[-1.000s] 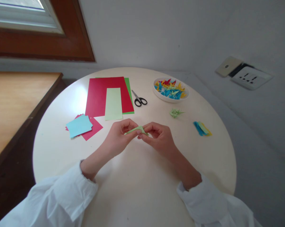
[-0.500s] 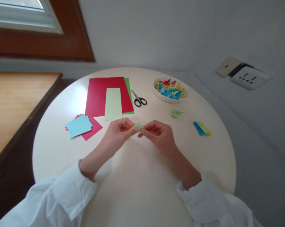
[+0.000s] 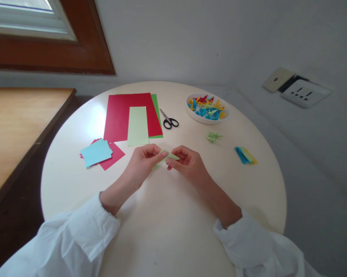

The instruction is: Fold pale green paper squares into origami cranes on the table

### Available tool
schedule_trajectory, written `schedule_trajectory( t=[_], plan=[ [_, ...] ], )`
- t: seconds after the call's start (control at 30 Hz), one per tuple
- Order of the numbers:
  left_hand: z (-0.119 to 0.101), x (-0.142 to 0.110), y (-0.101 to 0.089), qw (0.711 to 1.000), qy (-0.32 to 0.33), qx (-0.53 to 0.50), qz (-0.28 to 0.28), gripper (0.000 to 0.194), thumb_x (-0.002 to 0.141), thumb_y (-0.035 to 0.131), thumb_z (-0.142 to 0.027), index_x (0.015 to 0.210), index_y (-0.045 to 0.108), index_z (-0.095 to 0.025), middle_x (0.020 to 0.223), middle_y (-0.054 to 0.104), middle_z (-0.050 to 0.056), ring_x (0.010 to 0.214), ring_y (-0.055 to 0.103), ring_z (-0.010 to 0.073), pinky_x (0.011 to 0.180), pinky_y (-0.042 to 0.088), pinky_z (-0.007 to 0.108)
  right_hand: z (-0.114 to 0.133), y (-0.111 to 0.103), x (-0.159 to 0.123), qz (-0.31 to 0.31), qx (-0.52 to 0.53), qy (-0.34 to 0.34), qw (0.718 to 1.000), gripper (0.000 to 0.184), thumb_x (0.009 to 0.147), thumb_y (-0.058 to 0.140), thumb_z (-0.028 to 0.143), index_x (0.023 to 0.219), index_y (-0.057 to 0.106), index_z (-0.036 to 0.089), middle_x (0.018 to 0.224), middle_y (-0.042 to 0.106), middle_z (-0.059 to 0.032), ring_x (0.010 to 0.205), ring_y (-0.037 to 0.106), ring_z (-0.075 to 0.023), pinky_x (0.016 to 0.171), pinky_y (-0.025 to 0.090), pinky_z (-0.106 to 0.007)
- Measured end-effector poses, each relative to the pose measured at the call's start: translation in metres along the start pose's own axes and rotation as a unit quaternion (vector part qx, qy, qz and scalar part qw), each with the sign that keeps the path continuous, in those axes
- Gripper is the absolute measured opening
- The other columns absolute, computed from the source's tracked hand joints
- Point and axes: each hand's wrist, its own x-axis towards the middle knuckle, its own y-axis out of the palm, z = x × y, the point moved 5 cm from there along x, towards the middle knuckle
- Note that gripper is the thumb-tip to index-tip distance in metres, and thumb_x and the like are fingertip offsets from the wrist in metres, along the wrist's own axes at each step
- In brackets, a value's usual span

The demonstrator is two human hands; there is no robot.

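Note:
A small piece of pale green paper (image 3: 172,156), folded to a point on its right side, is pinched between my two hands over the middle of the table. My left hand (image 3: 144,162) grips its left part with thumb and fingers. My right hand (image 3: 187,161) has its thumb and fingers closed on the right part. Fingers hide much of the paper, so its full shape cannot be made out. Just beyond my left hand lies a pale green paper strip (image 3: 138,125), partly on a large red sheet (image 3: 118,115).
Black-handled scissors (image 3: 169,121) lie beside a green sheet (image 3: 156,115). A white dish (image 3: 203,120) holds colourful folded cranes. Green folded pieces (image 3: 213,136) and a blue-yellow bundle (image 3: 245,155) lie at right. Light blue cards (image 3: 96,153) rest on pink ones (image 3: 112,157) at left.
My right fingers have shifted slightly left and down on the paper. More of the folded paper now shows, with its point turned to the right.

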Motion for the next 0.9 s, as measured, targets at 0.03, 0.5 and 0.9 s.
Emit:
schedule_trajectory(
  t=[0.03, 0.5, 0.9],
  plan=[
    [0.0004, -0.0001, 0.0016, 1.000, -0.005, -0.014, 0.007, 0.025, 0.069, 0.068, -0.034, 0.057, 0.056, -0.016, 0.055, 0.057, -0.001, 0.055, 0.052, 0.0114, 0.055, 0.040, 0.026, -0.0008, 0.0015, -0.0001, 0.012, -0.019, 0.005, 1.000, 0.030, 0.062, 0.073, 0.042, 0.065, 0.055, 0.018, 0.059, 0.059, 0.0036, 0.055, 0.059, -0.0107, 0.053, 0.049, -0.024],
    [0.0039, 0.0031, -0.0012, 1.000, -0.022, -0.012, 0.008, 0.021, 0.071, 0.065, -0.033, 0.062, 0.059, -0.016, 0.058, 0.059, -0.001, 0.056, 0.054, 0.0110, 0.055, 0.040, 0.025, -0.0016, -0.0029, 0.0007, 0.030, -0.056, 0.036, 0.997, 0.025, 0.066, 0.068, 0.039, 0.061, 0.060, 0.016, 0.056, 0.062, 0.0004, 0.056, 0.058, -0.0119, 0.055, 0.043, -0.024],
    [-0.0024, -0.0004, 0.0040, 0.997, -0.079, -0.025, 0.011, 0.017, 0.074, 0.062, -0.026, 0.061, 0.061, -0.015, 0.054, 0.055, -0.006, 0.052, 0.044, 0.0044, 0.050, 0.032, 0.019, -0.0073, 0.0002, -0.0009, 0.025, -0.032, 0.071, 0.997, 0.017, 0.067, 0.066, 0.029, 0.060, 0.062, 0.015, 0.058, 0.060, 0.0017, 0.056, 0.050, -0.0089, 0.054, 0.036, -0.023]
  ],
)
